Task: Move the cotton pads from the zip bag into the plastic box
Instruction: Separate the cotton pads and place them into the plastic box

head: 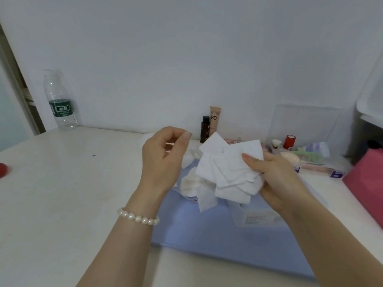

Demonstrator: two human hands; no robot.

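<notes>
While over blue mat (196, 230) on desk (62, 193):
right hand (275, 175): fingers clamped on fanned cotton pads (228, 168)
left hand (163, 156): fingers curled, empty, just left of pads
plastic box (257, 216): near, under pads

White table (62, 183) w/ blue mat (196, 230), bottle (60, 100)
</notes>
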